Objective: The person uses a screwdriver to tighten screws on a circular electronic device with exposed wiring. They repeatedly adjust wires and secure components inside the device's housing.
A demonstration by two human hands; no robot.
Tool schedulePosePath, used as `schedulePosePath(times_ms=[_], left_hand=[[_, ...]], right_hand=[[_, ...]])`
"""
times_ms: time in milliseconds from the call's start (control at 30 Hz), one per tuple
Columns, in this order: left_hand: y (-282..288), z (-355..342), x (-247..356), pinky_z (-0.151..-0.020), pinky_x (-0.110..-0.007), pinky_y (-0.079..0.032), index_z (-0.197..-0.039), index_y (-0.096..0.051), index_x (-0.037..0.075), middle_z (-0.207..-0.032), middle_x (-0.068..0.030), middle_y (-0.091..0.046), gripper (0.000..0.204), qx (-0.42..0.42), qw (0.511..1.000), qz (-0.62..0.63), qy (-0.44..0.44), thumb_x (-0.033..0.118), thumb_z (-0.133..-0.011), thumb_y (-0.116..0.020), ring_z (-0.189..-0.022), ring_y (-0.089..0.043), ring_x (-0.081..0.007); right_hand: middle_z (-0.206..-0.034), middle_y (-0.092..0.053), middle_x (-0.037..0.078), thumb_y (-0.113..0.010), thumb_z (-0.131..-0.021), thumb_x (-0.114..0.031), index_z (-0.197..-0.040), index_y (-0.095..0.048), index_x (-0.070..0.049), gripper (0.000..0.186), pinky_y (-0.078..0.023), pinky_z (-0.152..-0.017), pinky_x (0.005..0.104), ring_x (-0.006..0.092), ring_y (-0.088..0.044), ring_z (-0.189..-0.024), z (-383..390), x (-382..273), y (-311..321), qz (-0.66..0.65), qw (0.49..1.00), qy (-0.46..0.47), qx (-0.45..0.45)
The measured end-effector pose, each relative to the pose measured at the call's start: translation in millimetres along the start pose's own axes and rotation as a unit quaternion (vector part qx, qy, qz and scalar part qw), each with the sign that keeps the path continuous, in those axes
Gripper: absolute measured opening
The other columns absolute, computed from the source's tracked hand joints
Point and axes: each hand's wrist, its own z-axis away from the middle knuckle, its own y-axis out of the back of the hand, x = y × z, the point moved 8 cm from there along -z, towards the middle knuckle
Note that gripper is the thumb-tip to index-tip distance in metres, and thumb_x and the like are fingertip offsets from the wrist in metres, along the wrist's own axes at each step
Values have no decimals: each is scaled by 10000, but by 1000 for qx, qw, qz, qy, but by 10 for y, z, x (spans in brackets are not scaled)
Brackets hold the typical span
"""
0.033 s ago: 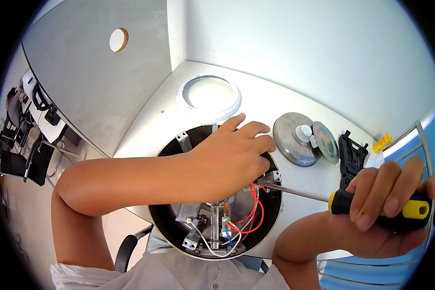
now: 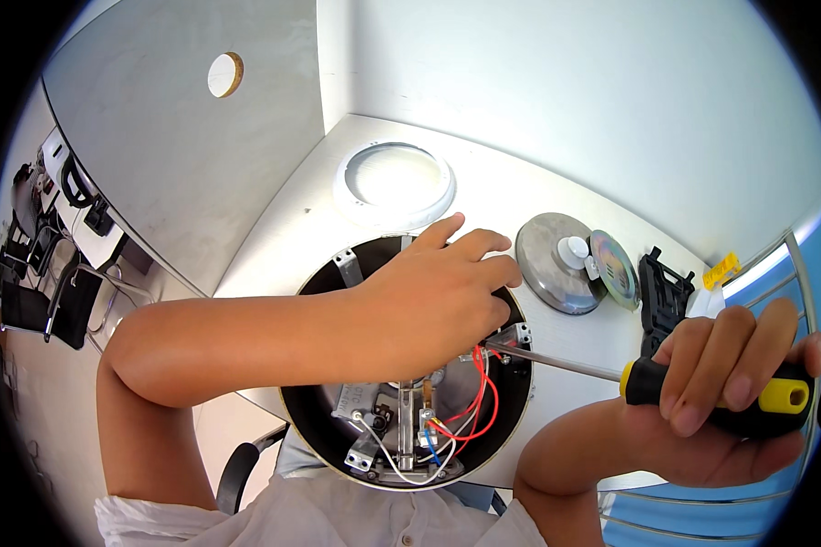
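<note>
My right hand point(image 2: 730, 392) is wrapped round the black and yellow handle of a screwdriver point(image 2: 575, 366). Its metal shaft points left, with the tip by a bracket inside the rim of a round appliance housing point(image 2: 292, 401). Reaching across that housing, my left hand point(image 2: 452, 296) bends its fingers down close to the screwdriver tip. Its outer fingers are apart, while the thumb and whatever they pinch are hidden. Inside the dark housing are red wires point(image 2: 494, 401), white and blue wires, metal brackets and a central metal bar point(image 2: 406, 438). My left forearm covers its middle.
Behind the housing lies a white ring point(image 2: 347, 196) on the white table point(image 2: 483, 173). To the right are a round metal lid point(image 2: 547, 260) with a white knob, a shiny disc point(image 2: 616, 269) and a black tool case point(image 2: 661, 292). A grey partition point(image 2: 173, 164) stands left.
</note>
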Motion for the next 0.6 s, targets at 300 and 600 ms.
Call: schedulePosePath(times_ms=[300,600], left_hand=[[16,19,-25,-1035,-490,-367,-746,-674,95,-1245,-61,-564,86,36,998,45,-5,70,-696,-739,-1302,-431,-296],[-11,84,-135,-1004,-465,-388,-768,-608,84,-1257,-113,-557,163,33,992,122,17,29,-676,-731,-1285,-434,-357]], right_hand=[[-813,-499,90,-573,-947,-347,-1149,-444,-7,416,-426,-459,253,128,-501,-511,-49,36,72,-39,999,-28,3],[-806,-477,72,-620,-921,-383,-1184,-475,-30,463,-429,-427,227,125,-510,-507,143,-106,-227,21,997,78,-17]])
